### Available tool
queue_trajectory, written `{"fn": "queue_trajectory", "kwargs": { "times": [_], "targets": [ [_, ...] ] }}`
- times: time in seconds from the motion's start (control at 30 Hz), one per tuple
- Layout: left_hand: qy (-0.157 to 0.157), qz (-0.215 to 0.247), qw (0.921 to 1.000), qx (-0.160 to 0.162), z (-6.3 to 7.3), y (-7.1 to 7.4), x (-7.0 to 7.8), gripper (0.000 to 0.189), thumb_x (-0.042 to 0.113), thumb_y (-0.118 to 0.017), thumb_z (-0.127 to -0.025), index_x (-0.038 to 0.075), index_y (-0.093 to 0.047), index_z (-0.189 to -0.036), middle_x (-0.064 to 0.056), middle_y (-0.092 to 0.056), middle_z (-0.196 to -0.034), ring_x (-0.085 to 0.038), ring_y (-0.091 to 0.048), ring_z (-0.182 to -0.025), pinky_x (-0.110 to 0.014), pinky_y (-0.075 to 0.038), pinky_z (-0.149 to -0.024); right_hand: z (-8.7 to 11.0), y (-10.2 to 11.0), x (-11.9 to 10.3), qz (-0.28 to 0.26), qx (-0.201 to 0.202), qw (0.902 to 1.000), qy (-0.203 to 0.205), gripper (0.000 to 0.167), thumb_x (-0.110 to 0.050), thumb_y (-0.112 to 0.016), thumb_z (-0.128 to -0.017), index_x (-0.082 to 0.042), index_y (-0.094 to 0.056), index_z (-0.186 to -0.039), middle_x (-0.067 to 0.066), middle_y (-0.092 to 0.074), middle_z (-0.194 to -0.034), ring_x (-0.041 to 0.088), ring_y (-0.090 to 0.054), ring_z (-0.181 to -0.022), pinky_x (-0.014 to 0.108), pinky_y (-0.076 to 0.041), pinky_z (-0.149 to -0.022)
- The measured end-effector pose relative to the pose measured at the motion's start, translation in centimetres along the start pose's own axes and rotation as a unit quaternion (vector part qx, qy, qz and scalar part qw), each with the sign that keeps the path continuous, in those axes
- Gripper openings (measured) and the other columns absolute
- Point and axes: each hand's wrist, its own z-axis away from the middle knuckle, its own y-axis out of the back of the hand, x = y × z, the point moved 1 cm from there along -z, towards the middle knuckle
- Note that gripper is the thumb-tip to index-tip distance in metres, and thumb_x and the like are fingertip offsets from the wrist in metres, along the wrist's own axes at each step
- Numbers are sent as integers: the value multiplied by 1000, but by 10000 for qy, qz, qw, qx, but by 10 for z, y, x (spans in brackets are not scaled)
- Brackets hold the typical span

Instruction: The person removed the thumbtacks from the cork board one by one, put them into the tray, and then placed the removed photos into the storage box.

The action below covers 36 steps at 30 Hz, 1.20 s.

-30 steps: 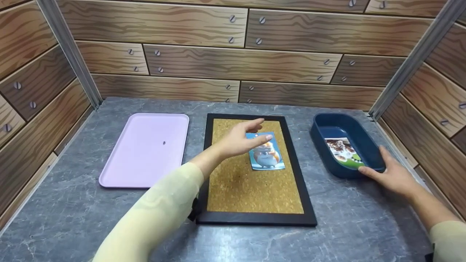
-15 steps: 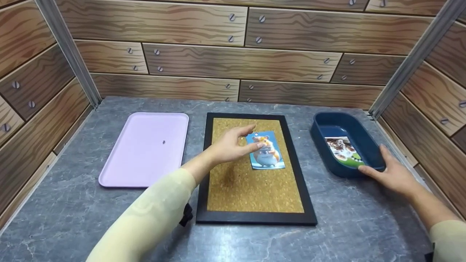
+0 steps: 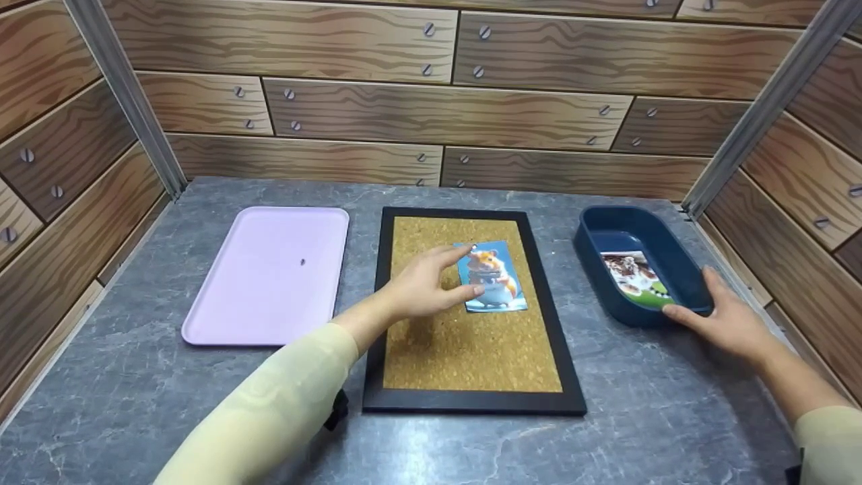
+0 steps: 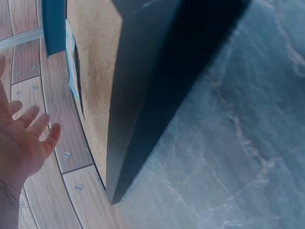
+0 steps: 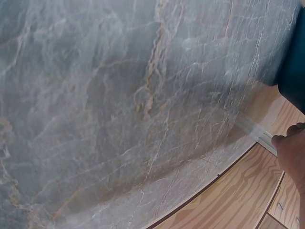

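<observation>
Left hand (image 3: 423, 283) drawn back, loose; right hand (image 3: 731, 323) grips bin (image 3: 673, 269); hamster card (image 3: 497, 293): long axis near-far, head away.

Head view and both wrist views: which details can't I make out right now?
Right hand: right wrist view, cut off by the right edge; head view, some fingers hidden behind the hand itself.
Hamster card: head view, parts of its left side covered by the left hand.
Photo card in the blue container: head view, near edge hidden by the container's wall.
Dark speck on the purple tray: head view, too small to identify.
</observation>
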Motion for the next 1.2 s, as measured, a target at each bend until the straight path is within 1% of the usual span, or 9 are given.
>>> {"fn": "queue_trajectory", "kwargs": {
  "times": [0.13, 0.23, 0.33, 0.43, 0.6, 0.77, 0.9, 1.0, 1.2],
  "targets": [
    [-1, -71, 10000, -50, 3, -4, 0, 82, 56, -66, -99, 14, -40, -165, -11, -43, -166, -33, -33, -156, -52, -26, -126, 0, 1, 0, 13, -10, 10000, -11, 112, -49, -67, -101, 14, 2, -162, 47, -2, -163, 70, -13, -146, 79, -18, -115],
    [-13, -188, 9998, -72, 5, -7, -1, 82, 57, -66, -99, 15, -40, -165, -11, -42, -166, -33, -33, -155, -52, -26, -126, 0, 1, 0, -1, -15, 10000, 10, 112, -49, -66, -102, 14, 3, -161, 47, -1, -162, 69, -12, -146, 78, -16, -116],
    [-27, -328, 9994, -89, 6, -9, -2, 82, 57, -66, -99, 15, -40, -165, -13, -42, -166, -34, -36, -154, -52, -28, -125, 1, 2, 0, 31, -13, 10000, 15, 112, -49, -67, -102, 15, 3, -161, 47, -1, -162, 69, -12, -146, 78, -17, -116],
    [-77, -451, 9989, -127, 8, -12, -3, 82, 58, -66, -99, 17, -40, -165, -16, -42, -165, -34, -40, -152, -52, -33, -123, 1, 3, -2, 123, -8, 9999, 5, 113, -49, -68, -101, 14, 3, -162, 47, -3, -162, 70, -16, -145, 79, -20, -114],
    [-153, -436, 9988, -146, 9, -15, -5, 82, 57, -67, -99, 18, -39, -166, -18, -44, -163, -33, -42, -150, -51, -36, -121, 0, 5, -8, 167, 44, 9998, 94, 112, -48, -69, -101, 14, 2, -162, 48, -4, -162, 70, -16, -145, 78, -19, -115],
    [-104, -371, 9991, -160, 11, -14, -5, 82, 57, -66, -99, 18, -39, -166, -18, -43, -164, -34, -41, -151, -50, -35, -122, -8, 4, -25, 162, 250, 9990, 342, 112, -46, -74, -98, 13, -4, -163, 45, -5, -164, 65, -12, -149, 78, -16, -117],
    [-77, -391, 9991, -156, 12, -14, -5, 83, 58, -66, -99, 17, -39, -166, -19, -43, -164, -35, -41, -151, -51, -34, -122, -16, 3, -45, 213, 404, 9971, 601, 113, -46, -78, -95, 11, -10, -164, 43, -10, -166, 63, -12, -152, 76, -9, -120],
    [-81, -453, 9989, -127, 12, -14, -5, 84, 58, -66, -98, 16, -40, -165, -17, -44, -164, -35, -41, -151, -51, -34, -122, -21, 1, -59, 231, 395, 9964, 716, 114, -47, -80, -93, 9, -12, -165, 39, -11, -168, 61, -12, -153, 73, -4, -122],
    [-42, -470, 9988, -102, 15, -13, -6, 84, 57, -67, -97, 15, -40, -165, -15, -45, -164, -34, -42, -150, -50, -34, -122, -27, -4, -79, 190, 245, 9964, 788, 115, -49, -80, -92, 4, -12, -167, 31, -9, -172, 59, -10, -154, 74, -8, -122]
  ]
}}
